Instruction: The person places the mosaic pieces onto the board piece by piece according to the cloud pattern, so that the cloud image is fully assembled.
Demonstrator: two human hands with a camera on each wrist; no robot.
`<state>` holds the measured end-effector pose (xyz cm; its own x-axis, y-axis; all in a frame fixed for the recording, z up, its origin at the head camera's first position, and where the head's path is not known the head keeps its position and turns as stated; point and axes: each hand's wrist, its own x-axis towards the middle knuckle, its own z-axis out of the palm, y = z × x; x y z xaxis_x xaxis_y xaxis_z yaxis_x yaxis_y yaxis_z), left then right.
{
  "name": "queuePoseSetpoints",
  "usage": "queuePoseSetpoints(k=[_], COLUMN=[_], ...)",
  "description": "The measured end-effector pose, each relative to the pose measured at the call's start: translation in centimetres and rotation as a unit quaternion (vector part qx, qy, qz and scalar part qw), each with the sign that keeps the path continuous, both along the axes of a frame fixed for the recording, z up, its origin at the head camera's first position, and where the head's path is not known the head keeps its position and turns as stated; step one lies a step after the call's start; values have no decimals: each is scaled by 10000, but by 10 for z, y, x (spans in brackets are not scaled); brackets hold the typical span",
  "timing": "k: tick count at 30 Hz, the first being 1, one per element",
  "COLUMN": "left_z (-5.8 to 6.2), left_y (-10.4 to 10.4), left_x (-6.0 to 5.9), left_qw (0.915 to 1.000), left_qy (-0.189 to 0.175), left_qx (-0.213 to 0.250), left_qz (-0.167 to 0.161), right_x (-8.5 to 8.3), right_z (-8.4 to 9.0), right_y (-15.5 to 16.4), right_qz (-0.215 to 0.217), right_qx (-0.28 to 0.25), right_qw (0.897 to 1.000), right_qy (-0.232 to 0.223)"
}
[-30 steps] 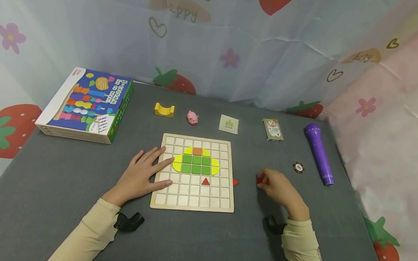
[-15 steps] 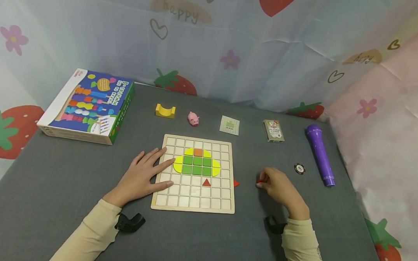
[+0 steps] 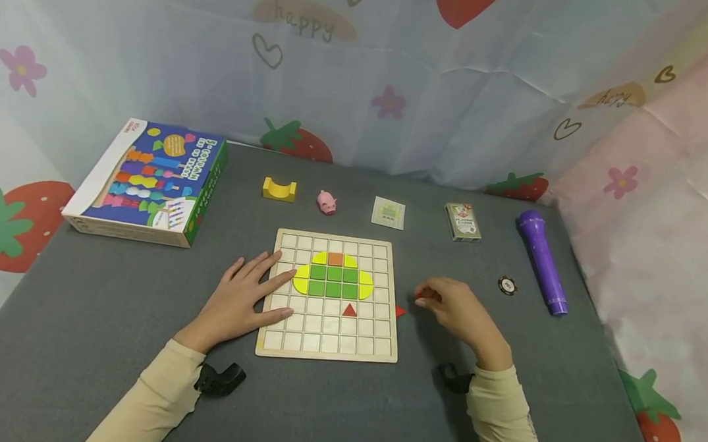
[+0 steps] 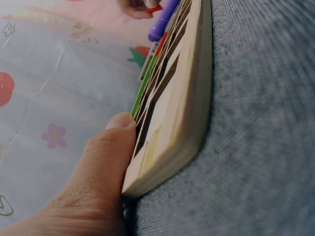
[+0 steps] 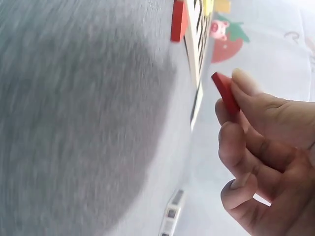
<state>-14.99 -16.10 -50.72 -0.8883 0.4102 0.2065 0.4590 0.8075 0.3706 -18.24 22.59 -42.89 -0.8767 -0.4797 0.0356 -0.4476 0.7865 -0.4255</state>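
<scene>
A wooden grid board lies mid-table with green squares, yellow quarter-round pieces, an orange square and a red triangle set in its cells. My left hand rests spread on the board's left edge, its thumb lying along the frame in the left wrist view. To the right of the board, my right hand pinches a small red triangle piece between thumb and fingertips, raised off the table. Another red piece lies against the board's right edge.
Along the back stand a colourful game box, a yellow curved block, a pink pig figure, a pattern card and a playing-card box. On the right are a poker chip and a purple microphone-shaped tube.
My right hand has lifted the red triangle piece and moved left, closer to the board. The left hand keeps its place on the board.
</scene>
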Motion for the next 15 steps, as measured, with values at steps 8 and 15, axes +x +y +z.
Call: queuePoseSetpoints(k=[8, 15], left_z=[3, 2], left_y=[1, 1], left_x=[0, 0], left_qw=[9999, 9999], left_qy=[-109, -124], left_qx=[-71, -62], left_qz=[10, 7], right_x=[2, 2], right_z=[-1, -2], right_y=[-30, -54], right_qz=[133, 451], right_qx=[-231, -200], right_qw=[9982, 9980], right_qy=[-544, -391])
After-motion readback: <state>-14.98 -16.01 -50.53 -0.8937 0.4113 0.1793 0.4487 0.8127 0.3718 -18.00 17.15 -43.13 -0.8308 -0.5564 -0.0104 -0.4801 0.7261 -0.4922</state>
